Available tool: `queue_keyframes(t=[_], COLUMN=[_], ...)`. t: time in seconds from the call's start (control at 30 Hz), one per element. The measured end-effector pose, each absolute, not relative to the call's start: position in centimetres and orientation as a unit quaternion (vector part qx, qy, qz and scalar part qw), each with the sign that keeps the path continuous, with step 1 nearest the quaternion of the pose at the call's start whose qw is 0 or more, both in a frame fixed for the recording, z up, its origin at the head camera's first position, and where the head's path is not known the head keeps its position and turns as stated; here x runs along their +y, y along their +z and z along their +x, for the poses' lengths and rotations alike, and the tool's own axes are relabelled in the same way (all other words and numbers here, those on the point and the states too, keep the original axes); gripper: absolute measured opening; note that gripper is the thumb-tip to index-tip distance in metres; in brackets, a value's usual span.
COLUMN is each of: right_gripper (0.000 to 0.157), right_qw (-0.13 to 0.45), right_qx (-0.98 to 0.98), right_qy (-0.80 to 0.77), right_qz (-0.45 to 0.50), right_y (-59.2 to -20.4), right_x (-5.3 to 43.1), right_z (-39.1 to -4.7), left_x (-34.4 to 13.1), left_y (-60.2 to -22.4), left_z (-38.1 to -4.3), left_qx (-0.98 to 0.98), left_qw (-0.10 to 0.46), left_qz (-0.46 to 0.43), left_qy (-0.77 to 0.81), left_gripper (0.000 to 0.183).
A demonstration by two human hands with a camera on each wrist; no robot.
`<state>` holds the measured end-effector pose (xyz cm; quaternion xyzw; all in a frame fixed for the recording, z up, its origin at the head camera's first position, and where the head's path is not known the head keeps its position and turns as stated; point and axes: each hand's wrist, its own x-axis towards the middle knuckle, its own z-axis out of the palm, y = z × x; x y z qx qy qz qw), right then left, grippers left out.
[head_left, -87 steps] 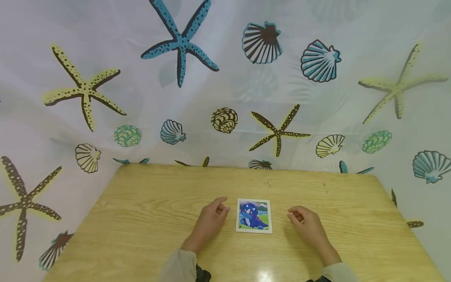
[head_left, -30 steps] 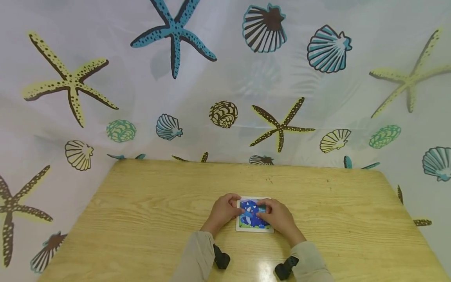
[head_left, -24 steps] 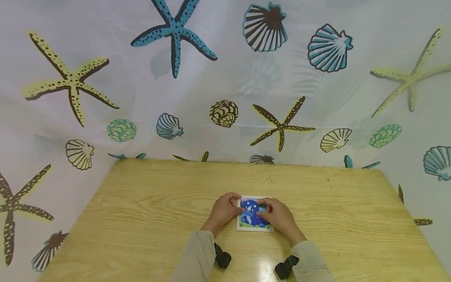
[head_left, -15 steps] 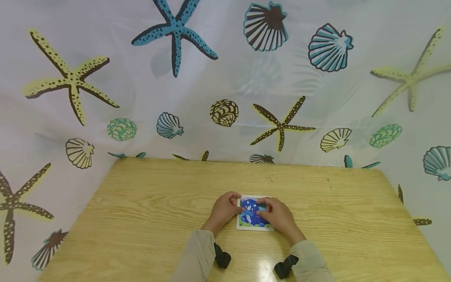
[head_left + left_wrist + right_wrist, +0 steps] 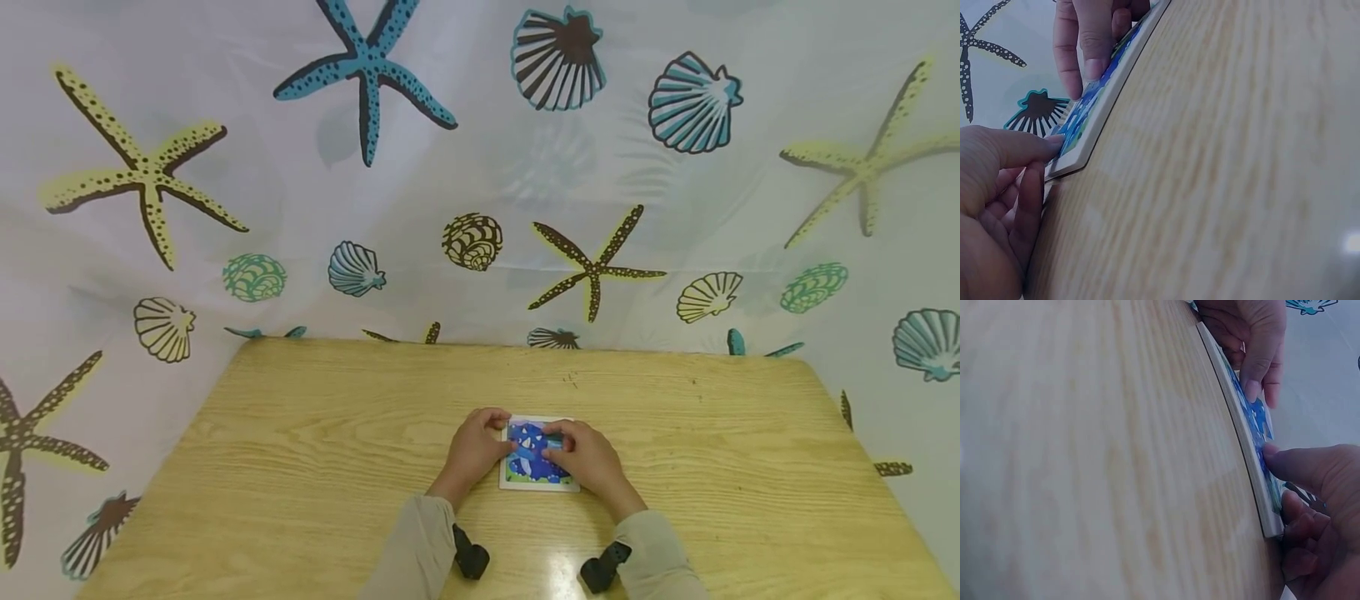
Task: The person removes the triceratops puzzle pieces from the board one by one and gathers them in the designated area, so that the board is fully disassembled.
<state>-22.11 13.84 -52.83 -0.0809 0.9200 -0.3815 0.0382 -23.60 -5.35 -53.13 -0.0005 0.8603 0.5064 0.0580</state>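
Observation:
A square dinosaur picture puzzle (image 5: 534,468) with a white frame lies flat on the wooden table, showing a blue horned dinosaur. At its left side my left hand (image 5: 472,452) holds it, thumb on the picture and index finger at the upper left edge. My right hand (image 5: 594,462) has its thumb and index finger curled onto the right part of the picture. In the right wrist view, the right thumb (image 5: 1288,464) presses on the puzzle's face while other fingers curl beside the frame (image 5: 1235,403). Whether any piece is raised, I cannot tell. Both hands hide parts of the picture.
The wood-grain table (image 5: 337,417) spreads around the puzzle on all sides. A white cloth (image 5: 465,167) printed with starfish and shells hangs behind and at both sides. Black wrist cameras (image 5: 471,557) sit at the sleeve cuffs.
Both hands were apart from the puzzle at the oldest frame, then came inward onto it. Over the last second their hold looks the same; only the head view shifts slightly.

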Motion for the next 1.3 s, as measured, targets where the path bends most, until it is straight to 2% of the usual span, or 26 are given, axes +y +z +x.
queue_keyframes(t=[0.5, 0.8, 1.3], right_gripper=[0.027, 0.027, 0.028], right_qw=[0.040, 0.040, 0.034], right_qx=[0.920, 0.921, 0.921], right_qy=[-0.383, -0.382, -0.380], right_qz=[-0.076, -0.069, -0.080], right_y=[-53.0, -52.9, -53.0], right_x=[13.8, 13.8, 13.8], right_z=[-22.0, -22.1, -22.0], left_x=[-5.4, -6.1, -8.1], left_y=[-54.0, -53.5, -53.7], left_z=[-23.9, -24.4, -24.1], left_qx=[0.809, 0.732, 0.682], left_qw=[0.029, 0.099, 0.103], left_qz=[-0.023, -0.076, -0.115], left_qy=[0.587, 0.670, 0.715], left_gripper=[0.012, 0.017, 0.021])
